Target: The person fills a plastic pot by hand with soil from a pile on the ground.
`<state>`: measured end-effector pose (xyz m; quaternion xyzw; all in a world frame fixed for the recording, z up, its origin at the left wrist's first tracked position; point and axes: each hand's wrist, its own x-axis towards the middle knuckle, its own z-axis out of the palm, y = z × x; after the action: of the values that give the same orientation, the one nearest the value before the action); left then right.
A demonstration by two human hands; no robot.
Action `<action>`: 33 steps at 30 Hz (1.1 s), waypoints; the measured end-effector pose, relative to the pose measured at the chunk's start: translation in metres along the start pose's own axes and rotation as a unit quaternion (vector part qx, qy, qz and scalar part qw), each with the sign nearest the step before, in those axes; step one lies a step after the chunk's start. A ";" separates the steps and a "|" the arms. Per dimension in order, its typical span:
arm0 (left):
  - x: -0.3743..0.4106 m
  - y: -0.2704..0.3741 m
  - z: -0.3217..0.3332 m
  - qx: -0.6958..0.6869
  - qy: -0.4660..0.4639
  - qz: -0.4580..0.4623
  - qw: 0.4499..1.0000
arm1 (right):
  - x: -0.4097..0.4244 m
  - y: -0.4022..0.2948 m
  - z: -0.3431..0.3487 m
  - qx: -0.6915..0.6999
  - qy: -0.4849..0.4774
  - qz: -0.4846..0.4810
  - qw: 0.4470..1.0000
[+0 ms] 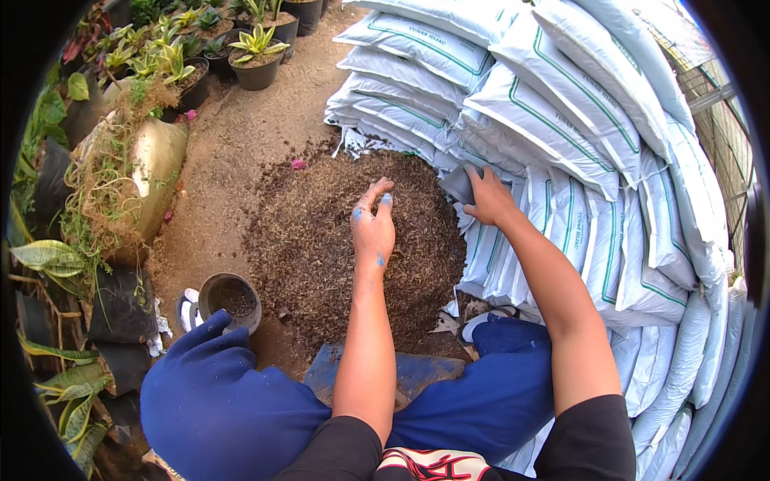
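A broad heap of loose brown potting mix [415, 270] lies on the ground before me. Over its middle is my left hand [373, 225], with bent fingers, the thumb apart and nothing held. Blue smears mark its thumb and wrist. My right hand [490, 195] grips a grey scoop-like container [460, 184] at the heap's right edge, beside the white sacks. What the container holds is hidden. A dark plastic pot [230, 300] with some soil inside stands by my left knee.
Filled white sacks [559, 120] with green print are stacked high on the right. Potted plants [257, 57] line the upper left. A pale, curved planter [153, 174] with trailing stems stands at left. A blue board [421, 367] lies between my legs.
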<state>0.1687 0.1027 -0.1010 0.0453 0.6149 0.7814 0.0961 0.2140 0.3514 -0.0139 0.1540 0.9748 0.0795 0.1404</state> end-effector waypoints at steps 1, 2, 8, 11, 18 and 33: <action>0.002 -0.002 -0.001 -0.009 -0.001 -0.005 1.000 | 0.005 0.001 0.009 0.005 -0.001 0.011 1.000; 0.003 -0.004 -0.001 -0.018 -0.003 -0.010 1.000 | 0.012 0.004 0.016 0.011 -0.003 0.023 1.000; 0.012 -0.007 0.002 -0.007 -0.028 -0.020 0.999 | 0.050 0.033 0.063 0.067 -0.110 0.111 0.985; 0.011 -0.005 0.008 0.002 -0.030 -0.036 0.999 | 0.048 0.048 0.095 0.096 -0.157 0.157 0.970; 0.013 -0.017 0.014 -0.016 -0.047 -0.034 0.998 | 0.044 0.040 0.105 0.140 -0.216 0.199 0.946; -0.010 -0.011 0.027 -0.048 -0.043 -0.022 0.998 | -0.028 0.008 0.024 0.319 -0.183 0.122 0.922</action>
<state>0.1849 0.1285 -0.1052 0.0603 0.5729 0.8050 0.1420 0.2484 0.3527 -0.0278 0.3199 0.8795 -0.2489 0.2494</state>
